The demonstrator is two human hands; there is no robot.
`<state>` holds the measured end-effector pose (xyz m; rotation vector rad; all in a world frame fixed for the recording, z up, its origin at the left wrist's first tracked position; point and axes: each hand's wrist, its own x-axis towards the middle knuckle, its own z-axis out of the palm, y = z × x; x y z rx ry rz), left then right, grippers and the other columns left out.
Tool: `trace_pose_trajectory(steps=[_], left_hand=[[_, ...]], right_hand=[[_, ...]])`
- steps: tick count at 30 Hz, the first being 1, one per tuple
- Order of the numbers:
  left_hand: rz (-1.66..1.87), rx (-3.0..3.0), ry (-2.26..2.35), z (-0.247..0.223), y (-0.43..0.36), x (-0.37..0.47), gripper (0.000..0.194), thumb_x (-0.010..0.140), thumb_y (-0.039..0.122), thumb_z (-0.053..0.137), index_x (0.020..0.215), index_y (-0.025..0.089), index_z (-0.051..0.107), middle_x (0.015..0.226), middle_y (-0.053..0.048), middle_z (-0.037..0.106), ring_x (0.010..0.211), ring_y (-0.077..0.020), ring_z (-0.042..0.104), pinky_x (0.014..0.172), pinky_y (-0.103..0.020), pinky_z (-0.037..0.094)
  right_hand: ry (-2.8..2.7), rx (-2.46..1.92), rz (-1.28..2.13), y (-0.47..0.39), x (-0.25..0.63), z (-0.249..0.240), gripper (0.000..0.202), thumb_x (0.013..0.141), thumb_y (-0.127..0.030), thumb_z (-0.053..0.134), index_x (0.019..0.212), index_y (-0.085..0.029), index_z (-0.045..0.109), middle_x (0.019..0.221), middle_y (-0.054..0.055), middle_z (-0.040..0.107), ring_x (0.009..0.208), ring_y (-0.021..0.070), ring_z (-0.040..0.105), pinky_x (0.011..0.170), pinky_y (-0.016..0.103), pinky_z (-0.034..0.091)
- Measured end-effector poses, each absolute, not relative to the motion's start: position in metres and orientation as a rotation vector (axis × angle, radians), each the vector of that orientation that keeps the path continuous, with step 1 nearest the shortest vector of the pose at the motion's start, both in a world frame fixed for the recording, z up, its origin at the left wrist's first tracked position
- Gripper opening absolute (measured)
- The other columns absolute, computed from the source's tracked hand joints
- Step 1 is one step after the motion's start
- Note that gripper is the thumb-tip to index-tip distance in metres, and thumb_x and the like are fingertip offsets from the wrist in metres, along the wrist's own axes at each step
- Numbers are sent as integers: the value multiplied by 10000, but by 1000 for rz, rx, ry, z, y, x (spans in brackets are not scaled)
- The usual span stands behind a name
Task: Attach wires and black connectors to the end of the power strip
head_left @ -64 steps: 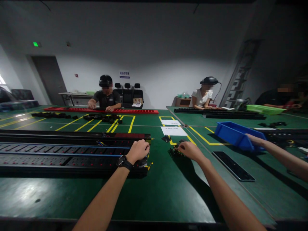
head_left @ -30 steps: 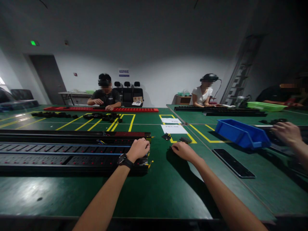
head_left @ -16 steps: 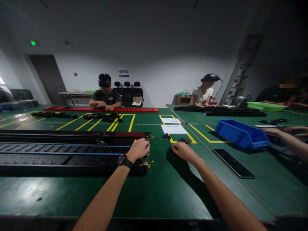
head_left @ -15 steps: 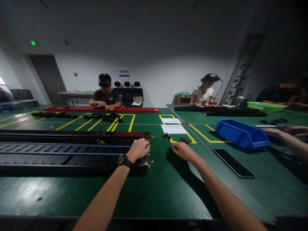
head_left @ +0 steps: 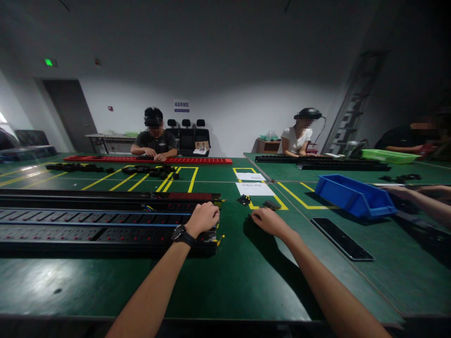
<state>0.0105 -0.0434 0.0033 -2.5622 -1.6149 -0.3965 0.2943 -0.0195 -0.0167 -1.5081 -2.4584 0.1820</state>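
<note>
My left hand (head_left: 203, 217), with a black watch (head_left: 179, 233) on the wrist, lies over the right end of a long black power strip (head_left: 134, 234). Its fingers are curled down at the strip's end, and the fingertips are partly hidden. Another black strip with blue edging (head_left: 88, 217) runs alongside, and yellow wires (head_left: 221, 239) stick out at the end. On the green table, my right hand (head_left: 269, 220) rests with its fingers closed. A dark bit shows by its fingertips, too small to name. Just beyond are a small black-and-yellow part (head_left: 244, 200) and a flat dark piece (head_left: 272, 205).
Right of my arm lie a phone (head_left: 341, 238) and a blue bin (head_left: 355, 197). Paper labels (head_left: 255, 188) lie ahead. A co-worker's hands (head_left: 423, 195) are at the far right. Across the table, two people work at a red rail (head_left: 197, 161) and black rails (head_left: 341, 165).
My hands have stayed in place. At the far right, the co-worker's hands have shifted slightly.
</note>
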Motion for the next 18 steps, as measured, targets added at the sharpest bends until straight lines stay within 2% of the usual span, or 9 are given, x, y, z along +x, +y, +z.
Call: trace_pose_trajectory(steps=[6,18], left_hand=[[-388,-2563,-1616,4,-44,11,312,992,296,430,939,214,726,993,-70,690,927,-201,644,812,-310,451],[-371,-2550,-1604,1,-41,10,306,987,289,429,947,218,724,992,-62,688,927,-204,640,792,-305,442]], right_hand=[[-2471,-1484,163,-17,296,-20,289,967,-202,473,830,-164,725,899,107,739,816,194,663,732,257,412],[-2459,-1460,163,-12,298,-25,289,946,-201,476,794,-205,722,875,109,738,805,232,672,741,292,452]])
